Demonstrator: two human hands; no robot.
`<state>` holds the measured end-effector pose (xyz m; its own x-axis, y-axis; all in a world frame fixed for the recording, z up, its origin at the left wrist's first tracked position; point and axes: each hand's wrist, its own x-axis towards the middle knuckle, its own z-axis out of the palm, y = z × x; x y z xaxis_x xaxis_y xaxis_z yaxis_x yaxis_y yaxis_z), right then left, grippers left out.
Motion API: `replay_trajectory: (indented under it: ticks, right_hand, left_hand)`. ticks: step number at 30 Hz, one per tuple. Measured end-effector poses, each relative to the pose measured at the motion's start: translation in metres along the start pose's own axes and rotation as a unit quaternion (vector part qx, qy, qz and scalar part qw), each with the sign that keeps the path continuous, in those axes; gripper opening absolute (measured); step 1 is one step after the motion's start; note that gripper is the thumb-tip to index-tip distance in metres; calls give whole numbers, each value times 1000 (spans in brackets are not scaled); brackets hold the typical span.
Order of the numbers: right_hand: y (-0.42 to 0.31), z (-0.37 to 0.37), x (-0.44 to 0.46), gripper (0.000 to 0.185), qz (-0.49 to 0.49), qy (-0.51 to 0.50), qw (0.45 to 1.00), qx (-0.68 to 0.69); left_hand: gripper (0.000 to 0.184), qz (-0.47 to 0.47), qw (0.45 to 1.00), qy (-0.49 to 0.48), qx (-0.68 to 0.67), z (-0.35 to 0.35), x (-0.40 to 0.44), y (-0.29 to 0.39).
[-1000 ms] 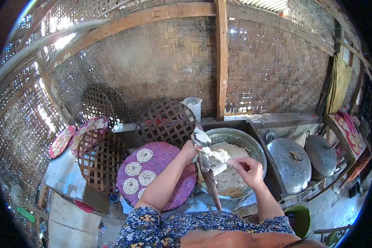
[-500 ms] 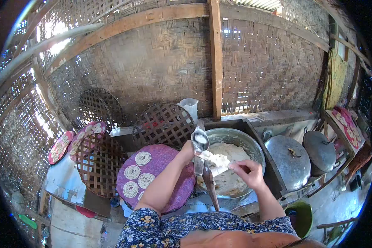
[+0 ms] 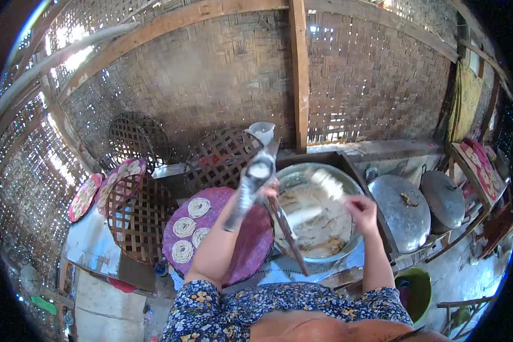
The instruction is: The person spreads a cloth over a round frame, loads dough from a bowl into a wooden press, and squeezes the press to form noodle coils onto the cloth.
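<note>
My left hand (image 3: 271,188) grips a hand press with wooden handles and a metal cup (image 3: 260,171), which has white dough inside. The press is tilted between the purple round tray and the basin. My right hand (image 3: 363,214) is closed with fingers pinched, over the right side of a large metal basin (image 3: 356,188). From its fingertips extends a lump of white dough (image 3: 328,185), blurred by motion; whether a tool is under it I cannot tell. Pale dough (image 3: 319,228) fills the basin's bottom. Coiled noodle rounds (image 3: 183,227) lie on the purple tray (image 3: 219,196), under my left forearm.
Woven baskets (image 3: 139,219) lean left of the tray, near more trays of noodle rounds (image 3: 86,196). A plastic jug (image 3: 262,132) stands behind the press. Two lidded metal pots (image 3: 399,214) are at the right, above a green bucket (image 3: 419,290). A woven wall (image 3: 222,85) closes the back.
My left hand has turned and shifted the press left, away from the basin. My right hand has moved up and right with the dough, leaving the press cup.
</note>
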<state>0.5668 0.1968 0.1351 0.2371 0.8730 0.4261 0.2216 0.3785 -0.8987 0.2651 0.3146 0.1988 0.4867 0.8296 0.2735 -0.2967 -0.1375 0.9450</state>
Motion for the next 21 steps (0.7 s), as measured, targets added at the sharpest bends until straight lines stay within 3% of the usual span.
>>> replay_trajectory:
  ticks: [1, 2, 4, 6, 8, 10, 14, 21]
  right_hand:
    - [-8, 1, 2, 17, 32, 34, 997, 57]
    - [-2, -2, 5, 18, 63, 27, 997, 47]
    - [-5, 9, 1, 18, 41, -32, 998, 34]
    - [-5, 26, -2, 19, 45, -108, 992, 38]
    - [-14, 44, -1, 19, 66, -129, 989, 33]
    - [-16, 60, 1, 19, 51, -131, 986, 86]
    - [-11, 58, -8, 20, 48, -152, 987, 13]
    - [-18, 36, -43, 19, 104, -142, 984, 10]
  left_hand:
    - [30, 66, 996, -53, 29, -6, -9, 10]
    - [31, 49, 986, -85, -135, -28, 2, -13]
    - [27, 74, 966, -36, -246, -12, -5, 14]
    - [24, 107, 921, -133, -351, -17, 4, 7]
    - [21, 106, 903, -148, -390, -10, 1, 6]
    - [21, 109, 902, -152, -390, -7, -1, 5]
    - [26, 134, 915, -140, -354, -24, -4, 3]
    - [28, 175, 929, -78, -317, -41, -6, 11]
